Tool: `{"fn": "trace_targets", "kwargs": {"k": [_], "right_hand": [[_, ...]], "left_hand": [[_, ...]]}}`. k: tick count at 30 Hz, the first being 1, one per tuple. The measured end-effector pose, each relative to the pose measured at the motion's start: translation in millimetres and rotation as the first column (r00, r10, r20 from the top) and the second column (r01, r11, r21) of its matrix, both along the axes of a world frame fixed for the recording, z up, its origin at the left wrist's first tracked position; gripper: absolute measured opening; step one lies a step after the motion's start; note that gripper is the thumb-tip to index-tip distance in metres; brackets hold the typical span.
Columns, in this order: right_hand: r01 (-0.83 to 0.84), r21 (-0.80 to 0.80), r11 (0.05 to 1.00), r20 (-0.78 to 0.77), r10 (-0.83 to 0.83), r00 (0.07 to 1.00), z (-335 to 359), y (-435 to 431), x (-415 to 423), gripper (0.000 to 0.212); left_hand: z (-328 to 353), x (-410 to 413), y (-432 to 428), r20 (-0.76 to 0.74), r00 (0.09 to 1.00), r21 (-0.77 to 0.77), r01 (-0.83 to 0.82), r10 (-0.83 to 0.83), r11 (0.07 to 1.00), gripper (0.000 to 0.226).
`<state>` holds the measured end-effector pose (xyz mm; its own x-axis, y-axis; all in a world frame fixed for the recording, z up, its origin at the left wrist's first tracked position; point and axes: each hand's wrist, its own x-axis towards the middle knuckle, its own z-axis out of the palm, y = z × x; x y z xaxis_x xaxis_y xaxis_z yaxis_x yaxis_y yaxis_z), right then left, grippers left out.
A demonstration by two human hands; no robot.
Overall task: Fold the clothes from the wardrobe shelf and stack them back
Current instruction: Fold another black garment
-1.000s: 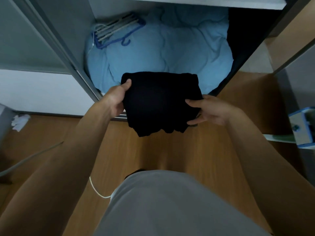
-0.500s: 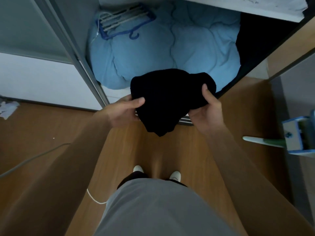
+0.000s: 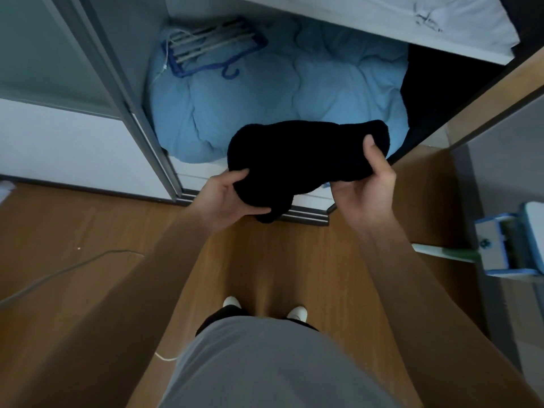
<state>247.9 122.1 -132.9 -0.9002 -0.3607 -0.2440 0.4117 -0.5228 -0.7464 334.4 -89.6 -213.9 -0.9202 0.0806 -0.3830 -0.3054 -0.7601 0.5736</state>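
A folded black garment point(image 3: 297, 157) hangs in the air in front of the open wardrobe, above its bottom rail. My left hand point(image 3: 232, 198) grips its lower left end, thumb on top and fingers underneath. My right hand point(image 3: 366, 184) grips its right end, thumb pressed into the cloth. A white shelf point(image 3: 391, 33) crosses the top of the wardrobe with a white garment point(image 3: 459, 19) lying on it. Below it, a light blue quilt point(image 3: 294, 89) fills the wardrobe floor.
A blue hanger rack point(image 3: 206, 48) lies on the quilt at the back left. A sliding door frame point(image 3: 123, 98) stands to the left. A cable point(image 3: 64, 269) runs over the wooden floor point(image 3: 273, 260). A blue-and-white box point(image 3: 509, 245) sits at the right. My feet point(image 3: 265, 307) stand close to the rail.
The black garment has been folded narrower and now bunches between my hands. My right thumb moved on top of its right end; my view tilted up, showing the upper shelf.
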Motion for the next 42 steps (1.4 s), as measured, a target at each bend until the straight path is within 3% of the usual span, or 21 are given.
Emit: {"fn": "trace_targets", "kwargs": {"k": [3,6,14,17,23,26,30,37,40,42], "right_hand": [[0.06,-0.016,0.998,-0.011,-0.061,0.998,8,-10,-6,0.047],[0.12,0.048,0.992,-0.026,-0.119,0.993,17,-20,-17,0.05],[0.224,0.053,0.973,-0.13,-0.215,0.968,44,-48,-48,0.042],[0.224,0.011,0.975,-0.143,-0.22,0.965,56,-62,-62,0.036],[0.191,-0.049,0.98,-0.245,-0.197,0.949,88,-101,-98,0.021],[0.173,-0.061,0.983,-0.301,-0.183,0.936,107,-120,-119,0.021],[0.116,-0.113,0.987,-0.363,-0.15,0.92,137,-147,-157,0.023],[0.015,-0.301,0.954,-0.411,-0.144,0.9,206,-206,-260,0.036],[-0.024,-0.303,0.953,-0.421,-0.112,0.9,212,-230,-307,0.031],[-0.015,-0.194,0.981,-0.392,-0.063,0.918,193,-241,-336,0.026]], "left_hand": [[16,-12,3,-0.105,0.982,-0.003,-0.158,0.157,0.987,0.043],[34,-28,-2,-0.18,0.962,-0.087,-0.225,0.207,0.971,0.041],[81,-74,-36,-0.17,0.94,-0.268,-0.334,0.297,0.903,0.032],[99,-91,-48,-0.218,0.919,-0.293,-0.382,0.328,0.876,0.028],[149,-120,-75,-0.348,0.91,-0.33,-0.345,0.227,0.879,0.052],[173,-137,-84,-0.379,0.902,-0.399,-0.361,0.207,0.843,0.046],[202,-173,-102,-0.503,0.813,-0.374,-0.51,0.293,0.775,0.033],[277,-263,-151,-0.662,0.697,-0.38,-0.629,0.275,0.678,0.043],[289,-302,-180,-0.641,0.718,-0.454,-0.639,0.27,0.62,0.039],[276,-322,-203,-0.516,0.813,-0.598,-0.568,0.27,0.566,0.04]]}}
